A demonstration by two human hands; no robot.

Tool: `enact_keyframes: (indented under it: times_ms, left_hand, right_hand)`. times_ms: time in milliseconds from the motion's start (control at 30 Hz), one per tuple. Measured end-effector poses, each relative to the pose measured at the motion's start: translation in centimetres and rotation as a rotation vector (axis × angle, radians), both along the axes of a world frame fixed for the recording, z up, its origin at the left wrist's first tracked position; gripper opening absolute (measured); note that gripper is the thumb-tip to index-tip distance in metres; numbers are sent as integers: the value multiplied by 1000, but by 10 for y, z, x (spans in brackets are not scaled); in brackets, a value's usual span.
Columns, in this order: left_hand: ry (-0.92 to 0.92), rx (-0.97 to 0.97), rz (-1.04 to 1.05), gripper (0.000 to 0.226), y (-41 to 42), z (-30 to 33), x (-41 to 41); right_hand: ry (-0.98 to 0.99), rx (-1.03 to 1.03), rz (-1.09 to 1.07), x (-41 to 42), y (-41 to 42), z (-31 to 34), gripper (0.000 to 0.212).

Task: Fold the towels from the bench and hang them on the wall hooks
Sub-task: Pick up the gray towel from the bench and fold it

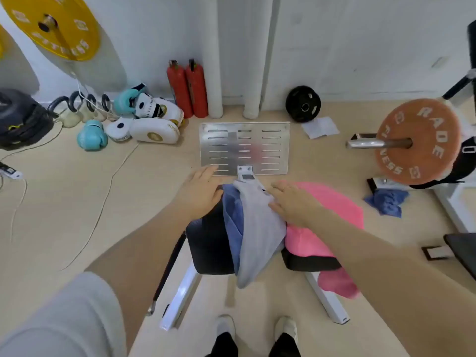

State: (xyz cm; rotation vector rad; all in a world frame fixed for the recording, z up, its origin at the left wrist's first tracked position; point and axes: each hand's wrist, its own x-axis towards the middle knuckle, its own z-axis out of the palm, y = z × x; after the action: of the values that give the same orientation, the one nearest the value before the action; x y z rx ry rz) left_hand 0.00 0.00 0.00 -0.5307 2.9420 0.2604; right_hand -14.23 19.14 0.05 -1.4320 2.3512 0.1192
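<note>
— Where are the towels?
— Draped over the black bench (208, 243): blue towel (233, 215) on its left part, grey towel (257, 233) across the middle, pink towel (327, 215) on its right.
— And the hands?
— Left hand (199, 190) flat-fingered at the bench's far left edge beside the blue towel; right hand (293, 202) spread, fingers straight, resting where grey meets pink. Neither grips anything.

grey short sleeve (77, 318) | black trousers (226, 343) | 2 pale shoes (226, 325)
</note>
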Motion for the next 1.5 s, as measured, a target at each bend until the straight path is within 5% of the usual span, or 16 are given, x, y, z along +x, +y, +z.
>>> enact_keyframes:
  times_ms: [167,367,467,533,700,900,1033,1233,1300,1367,1500]
  left_hand:
    - [-108,266,66,37,14,-22,-2]
    - [-195,301,61,28,22,-46,-15]
    - [-129,338,100,23,23,-50,-13]
    - [-49,349,155,21,21,-46,-10]
    - [105,351,223,18,17,-38,5]
    - [185,351,363,19,-3,-34,10]
    - [40,295,385,34,2,-30,-3]
    - [426,582,38,85,44,39,-43]
    - [395,765,-46,65,62,67,-50]
    - [463,722,-115,35,78,87,-55]
    - [661,798,18,19,94,120,-76]
  right_hand:
    - [-155,46,-34,23,-26,-24,43]
    - [-293,-55,-239,44,-42,-40,44]
    - [-247,-105,-413,46,-36,-53,40]
    - [-235,-101,-490,46,-33,-59,17]
    - [-361,-80,-566,43,-33,-51,41]
    - [-692,-605,-785,29,-17,-3,18]
    - [-944,-788,-828,24,-4,28,22]
    - [-1054,-1057,-984,24,7,67,26]
    - [-1146,-1144,-954,25,9,84,24]
    - [-1202,-1220,-896,21,13,103,21]
    - [-1138,-1236,-718,-4,29,135,18]
